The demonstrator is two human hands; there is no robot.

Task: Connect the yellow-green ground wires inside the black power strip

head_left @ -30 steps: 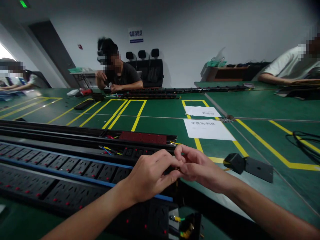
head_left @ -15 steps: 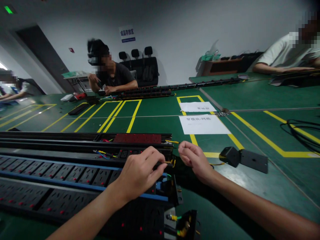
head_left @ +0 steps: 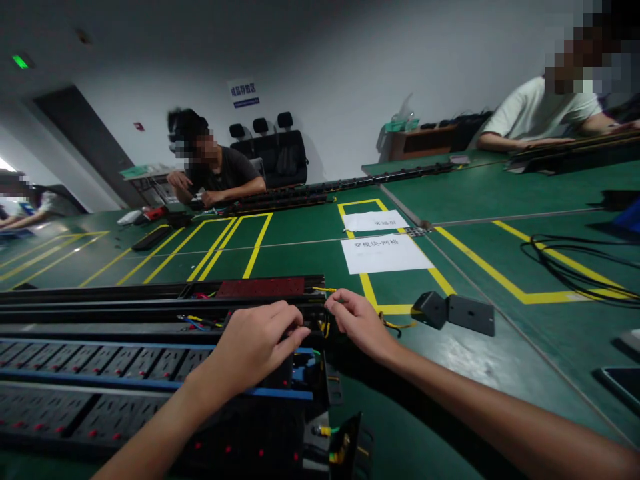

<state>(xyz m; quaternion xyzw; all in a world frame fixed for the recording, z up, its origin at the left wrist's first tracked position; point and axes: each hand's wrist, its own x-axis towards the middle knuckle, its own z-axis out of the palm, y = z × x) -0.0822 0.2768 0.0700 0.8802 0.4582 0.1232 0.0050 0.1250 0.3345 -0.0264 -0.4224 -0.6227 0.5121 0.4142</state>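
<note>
Several long black power strips (head_left: 100,363) lie side by side on the green table (head_left: 310,247), their right ends in front of me. My left hand (head_left: 255,343) rests on the end of one strip, fingers curled and pinching at the wiring there. My right hand (head_left: 357,323) is just right of it, fingers closed in a pinch on a thin yellow wire (head_left: 326,327) at the strip's open end. More yellow and green wires (head_left: 340,450) stick out of a nearer strip's end.
A black end cap with a plate (head_left: 457,312) lies right of my hands. Two white paper labels (head_left: 383,252) sit inside yellow floor-tape boxes. Black cable (head_left: 575,263) coils at the right. Other people sit at the far and right sides, with more strips (head_left: 320,190) before them.
My hands, joined together a second ago, have drawn apart; the right hand now pinches the wire at the strip's end. The view has swung to the right.
</note>
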